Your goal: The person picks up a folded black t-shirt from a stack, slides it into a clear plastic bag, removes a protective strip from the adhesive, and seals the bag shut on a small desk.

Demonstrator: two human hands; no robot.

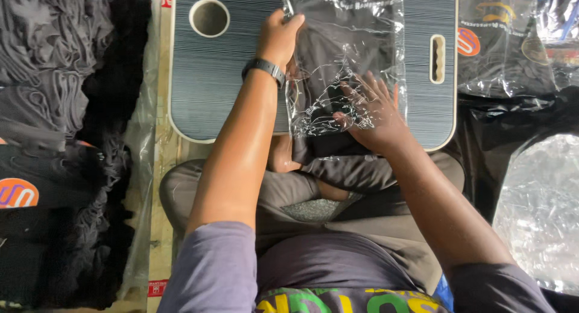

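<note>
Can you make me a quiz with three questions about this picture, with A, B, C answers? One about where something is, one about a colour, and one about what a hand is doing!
1. Where is the round hole in the lap desk?
A. top left
B. bottom right
C. middle

2. What colour is the folded garment in the clear plastic bag?
A. yellow
B. black
C. white

3. What is the left hand doing?
A. lying flat and open
B. waving
C. gripping the bag's top edge

Answers:
1. A, the hole sits in the desk's upper left corner.
2. B, dark cloth shows through the plastic.
3. C, its fingers pinch the edge, while the right hand presses flat.
</note>
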